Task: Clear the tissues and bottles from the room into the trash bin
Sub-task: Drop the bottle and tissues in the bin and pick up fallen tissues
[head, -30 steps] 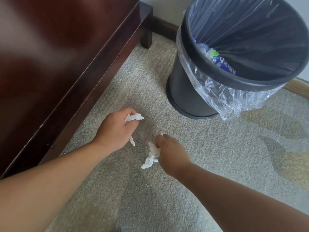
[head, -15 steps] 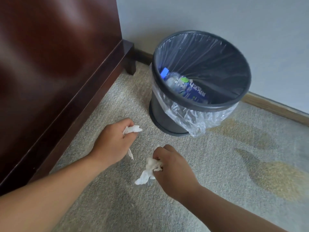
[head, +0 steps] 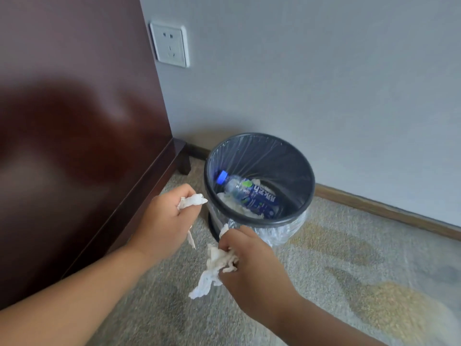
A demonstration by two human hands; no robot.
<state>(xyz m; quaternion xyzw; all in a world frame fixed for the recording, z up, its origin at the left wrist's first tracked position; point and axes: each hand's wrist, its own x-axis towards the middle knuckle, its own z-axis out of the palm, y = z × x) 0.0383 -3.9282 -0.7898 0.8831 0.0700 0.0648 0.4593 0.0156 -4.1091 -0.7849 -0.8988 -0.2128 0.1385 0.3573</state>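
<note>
Two tissues [head: 219, 260] in the hands [head: 252, 265]

The trash bin [head: 274, 221] is black with a clear liner [head: 282, 233]. The bottle [head: 252, 197] in it has a blue cap and a dark blue label with white lettering and a green spot. The tissues [head: 219, 260] are white, the carpet [head: 349, 258] grey-beige with yellowish patches, the wooden furniture [head: 74, 146] dark reddish brown.

Glossy wood cabinet [head: 74, 146] — rough carpet [head: 324, 283]
</note>
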